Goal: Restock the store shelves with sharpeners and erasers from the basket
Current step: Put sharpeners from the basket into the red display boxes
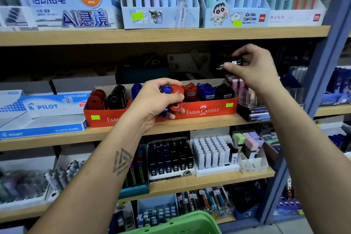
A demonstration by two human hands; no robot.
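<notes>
While both arms reach up from the bottom of the frame, the left hand (pixel 157 100) sits at centre, fingers curled round a small bunch of sharpeners (pixel 173 99): one red, at least one blue, rounded plastic bodies, a round pencil hole visible on the red one's underside. That hand is right in front of the red Faber-Castell tray (pixel 205 111) on the middle shelf (pixel 190 125).

Tray contents: sharpeners standing in rows, same shape, glossy. Red and black at the left end, blue behind the hand, then red, blue, black toward the right. Some carry small white barcode labels. Yellow-green price stickers on the tray front.

Right hand (pixel 252 66), right of centre and higher, pinches a black sharpener (pixel 232 62) between thumb and fingers, above the tray's right end. Dark body with a shiny highlight; detail blurred.

Pilot plastic eraser boxes (pixel 43 116), blue and white, sit at middle left on the same shelf, just beside the tray.

Green basket (pixel 182 222) rim shows at bottom centre, below the arms. Contents not visible.
</notes>
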